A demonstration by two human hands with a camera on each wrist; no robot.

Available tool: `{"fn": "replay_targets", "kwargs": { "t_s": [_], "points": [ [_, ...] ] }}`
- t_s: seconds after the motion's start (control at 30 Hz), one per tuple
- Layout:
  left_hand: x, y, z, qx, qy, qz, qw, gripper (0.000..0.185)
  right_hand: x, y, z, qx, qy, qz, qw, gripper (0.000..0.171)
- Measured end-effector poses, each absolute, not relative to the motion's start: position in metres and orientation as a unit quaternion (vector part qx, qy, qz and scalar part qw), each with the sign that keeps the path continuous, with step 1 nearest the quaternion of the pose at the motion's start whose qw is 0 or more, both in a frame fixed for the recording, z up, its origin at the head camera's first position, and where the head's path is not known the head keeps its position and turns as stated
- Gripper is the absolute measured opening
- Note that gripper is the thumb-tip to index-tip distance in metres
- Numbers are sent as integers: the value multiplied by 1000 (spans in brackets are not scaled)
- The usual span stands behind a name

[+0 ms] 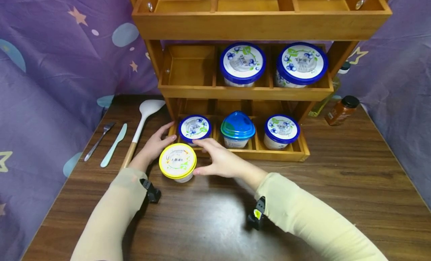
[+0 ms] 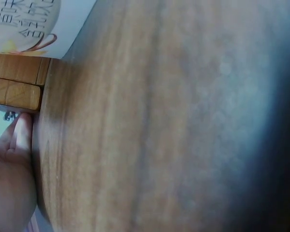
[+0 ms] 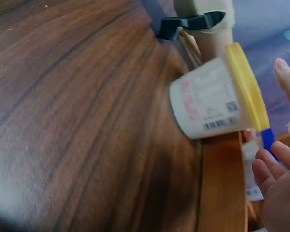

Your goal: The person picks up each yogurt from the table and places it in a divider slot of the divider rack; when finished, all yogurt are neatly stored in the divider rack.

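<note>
two hands flank the yellow-lidded cup [image 1: 177, 161] standing on the table [image 1: 336, 186] just before the rack [image 1: 269, 154]: your left hand [image 1: 153, 145] and right hand [image 1: 223, 160] are loosely spread, not gripping. a careless nudge could tip it or knock it against the rack's front edge.

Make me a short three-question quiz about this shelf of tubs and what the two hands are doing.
1. What colour is the lid of the tub between the hands?
2. True or false: the right hand grips that tub tightly.
3. How many tubs sit in the bottom tier of the wooden rack: A two, B three, C four?

Key: 1 yellow. 2 false; the right hand is open beside it, and the left hand rests behind it. 3 B.
</note>
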State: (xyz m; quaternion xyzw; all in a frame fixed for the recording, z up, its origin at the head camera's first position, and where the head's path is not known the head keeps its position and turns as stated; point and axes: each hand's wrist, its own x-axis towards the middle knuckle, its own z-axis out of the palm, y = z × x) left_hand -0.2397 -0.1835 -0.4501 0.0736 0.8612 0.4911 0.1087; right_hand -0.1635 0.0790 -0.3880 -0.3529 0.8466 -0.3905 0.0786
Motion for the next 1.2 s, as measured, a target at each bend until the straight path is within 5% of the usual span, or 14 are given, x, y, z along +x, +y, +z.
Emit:
{"fn": "replay_targets", "kwargs": {
  "t_s": [0.53, 1.2],
  "points": [
    [-239, -182, -448, 78, 860, 492, 111, 64, -157, 58, -409, -329, 866, -369, 70, 96],
    [-238, -183, -448, 74, 859, 492, 120, 65, -155, 44, -416, -360, 867, -345, 21, 91]
  ]
}}
